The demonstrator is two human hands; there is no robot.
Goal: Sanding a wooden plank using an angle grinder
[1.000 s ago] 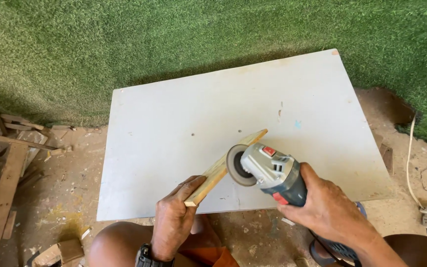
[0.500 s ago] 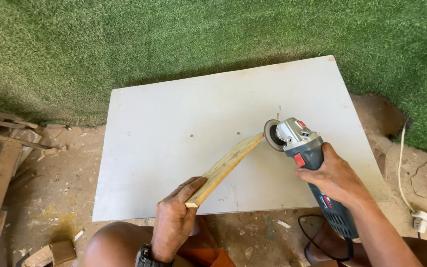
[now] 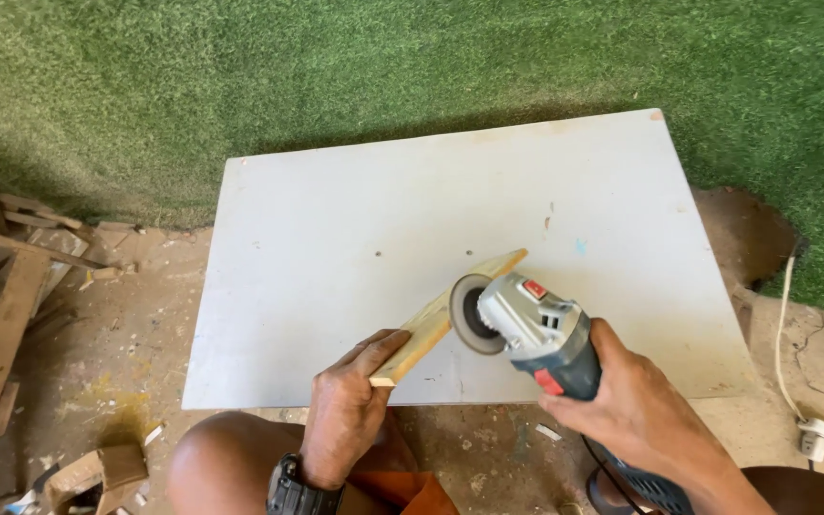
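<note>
Since half a second ago the grinder has slid back down the wood strip, from its far tip to roughly the middle, pretty much where it sat a full second back. Right hand is wrapped tight around the grinder's dark body, fingers closed over it, with the round disc facing left and sitting right against the side of the strip. Left hand is clamped on the near end of the strip, thumb on top and fingers curled under, holding it at a slant so it runs up and to the right across the white board. The strip's near end hangs just past the board's front edge. There's a black watch on the left wrist, and a bare knee sits below the board. Green turf covers the ground behind, scrap wood is piled off to the left, and a white cord trails down the right side.
</note>
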